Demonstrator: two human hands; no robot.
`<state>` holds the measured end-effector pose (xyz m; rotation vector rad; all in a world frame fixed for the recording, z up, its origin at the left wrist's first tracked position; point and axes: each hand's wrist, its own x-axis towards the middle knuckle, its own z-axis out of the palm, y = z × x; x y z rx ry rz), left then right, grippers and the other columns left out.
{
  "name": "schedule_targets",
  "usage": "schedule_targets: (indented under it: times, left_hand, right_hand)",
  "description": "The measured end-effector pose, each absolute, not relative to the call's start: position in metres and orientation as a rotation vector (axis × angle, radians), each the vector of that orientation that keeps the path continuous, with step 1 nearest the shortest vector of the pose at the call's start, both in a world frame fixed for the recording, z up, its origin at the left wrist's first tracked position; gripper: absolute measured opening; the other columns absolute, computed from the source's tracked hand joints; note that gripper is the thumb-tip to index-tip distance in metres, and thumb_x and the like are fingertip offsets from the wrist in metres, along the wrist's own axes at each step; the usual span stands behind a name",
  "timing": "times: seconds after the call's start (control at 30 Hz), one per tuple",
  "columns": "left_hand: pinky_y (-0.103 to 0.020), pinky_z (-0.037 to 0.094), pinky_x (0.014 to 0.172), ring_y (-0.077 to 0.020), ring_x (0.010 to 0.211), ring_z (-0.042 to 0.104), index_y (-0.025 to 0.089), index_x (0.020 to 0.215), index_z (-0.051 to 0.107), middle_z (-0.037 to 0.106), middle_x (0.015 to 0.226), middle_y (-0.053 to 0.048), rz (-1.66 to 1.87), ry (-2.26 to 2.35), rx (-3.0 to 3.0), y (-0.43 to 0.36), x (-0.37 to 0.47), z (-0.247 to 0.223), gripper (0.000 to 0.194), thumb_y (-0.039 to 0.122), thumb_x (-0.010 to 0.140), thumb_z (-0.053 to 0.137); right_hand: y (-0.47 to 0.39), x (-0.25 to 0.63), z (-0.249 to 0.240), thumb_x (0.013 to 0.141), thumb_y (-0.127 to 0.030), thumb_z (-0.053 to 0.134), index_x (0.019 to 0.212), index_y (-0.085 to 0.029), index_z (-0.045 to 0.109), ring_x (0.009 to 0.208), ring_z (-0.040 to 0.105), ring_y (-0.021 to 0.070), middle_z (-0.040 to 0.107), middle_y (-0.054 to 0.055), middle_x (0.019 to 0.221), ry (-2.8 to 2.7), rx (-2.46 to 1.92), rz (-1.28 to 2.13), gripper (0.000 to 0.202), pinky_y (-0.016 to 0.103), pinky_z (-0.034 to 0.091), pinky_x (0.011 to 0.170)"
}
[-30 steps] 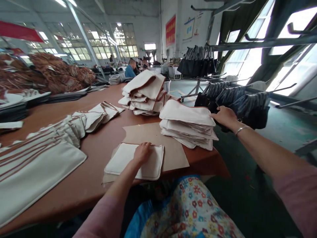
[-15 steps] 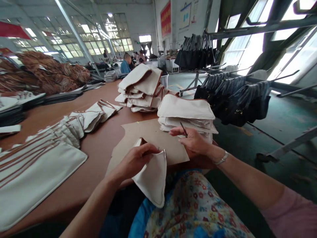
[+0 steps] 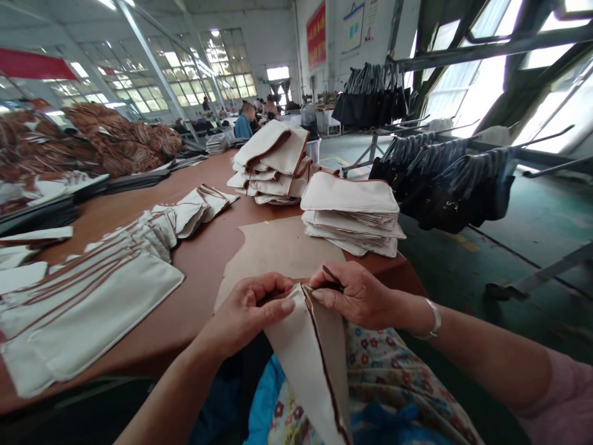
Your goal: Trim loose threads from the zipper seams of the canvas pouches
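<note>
A white fabric pouch (image 3: 296, 352) with a brown edge hangs tilted over my lap. My left hand (image 3: 252, 312) is closed on its upper end, thumb on the near face. Closed at the same end, my right hand (image 3: 364, 296) pinches the pouch's top edge beside the brown-lined opening. A thin dark tool (image 3: 330, 274) stays tucked between the right fingers; its kind is unclear, as the hand hides most of it. Just beyond both hands, a flat tan sheet (image 3: 278, 247) lies on the brown table (image 3: 199, 293).
A neat stack of white pouches (image 3: 349, 194) stands near the table's right edge, with a looser pile (image 3: 271, 164) behind it. Overlapping white pieces (image 3: 111, 309) line the left side. Racks of black bags (image 3: 440, 185) stand at right. A person in blue (image 3: 243, 123) is farther back.
My right hand has come left and down from beside the stack to the pouch's top edge, tool still in it. The pouch has turned, showing its brown-edged side upward.
</note>
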<state>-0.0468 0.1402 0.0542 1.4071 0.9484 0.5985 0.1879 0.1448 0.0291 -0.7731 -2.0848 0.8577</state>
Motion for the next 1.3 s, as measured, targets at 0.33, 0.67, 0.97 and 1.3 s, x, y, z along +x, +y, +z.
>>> schedule_targets:
  times: [0.33, 0.67, 0.97, 1.3]
  left_hand:
    - [-0.020, 0.038, 0.067, -0.0107, 0.071, 0.047, 0.011, 0.083, 0.063, 0.056, 0.075, 0.000, 0.520, 0.791, 1.414, 0.128, -0.022, 0.037, 0.018, 0.028, 0.083, 0.069]
    - [-0.019, 0.040, 0.066, -0.0096, 0.069, 0.050, 0.012, 0.087, 0.062, 0.058, 0.077, -0.001, 0.496, 0.737, 1.233, 0.139, -0.019, 0.026, 0.023, 0.030, 0.079, 0.074]
    - [-0.023, 0.044, 0.059, -0.0119, 0.059, 0.057, 0.013, 0.082, 0.063, 0.064, 0.073, -0.002, 0.572, 0.848, 1.001, 0.140, -0.008, 0.015, 0.022, 0.032, 0.079, 0.073]
    - [-0.018, 0.031, 0.050, -0.0092, 0.057, 0.047, 0.013, 0.077, 0.060, 0.055, 0.065, 0.001, 0.531, 1.147, 1.454, 0.142, -0.004, 0.016, 0.028, 0.040, 0.084, 0.063]
  right_hand:
    - [0.130, 0.193, 0.036, 0.080, -0.023, 0.051, 0.076, -0.016, 0.058, 0.044, 0.040, 0.0083, 0.046, -0.004, 0.054, -1.767, -1.011, 1.513, 0.011, 0.021, 0.030, 0.043]
    - [0.134, 0.194, 0.009, 0.086, -0.032, 0.052, 0.077, -0.016, 0.053, 0.040, 0.031, 0.0051, 0.040, -0.007, 0.052, -1.550, -0.936, 1.687, 0.018, 0.017, 0.022, 0.036]
    - [0.140, 0.195, -0.001, 0.089, -0.042, 0.052, 0.082, -0.017, 0.050, 0.048, 0.039, 0.0067, 0.054, -0.002, 0.066, -1.443, -0.935, 1.827, 0.026, 0.018, 0.029, 0.042]
    - [0.151, 0.194, 0.005, 0.079, -0.029, 0.066, 0.079, -0.014, 0.056, 0.056, 0.042, 0.0069, 0.055, -0.002, 0.064, -1.679, -0.997, 1.602, 0.019, 0.019, 0.031, 0.051]
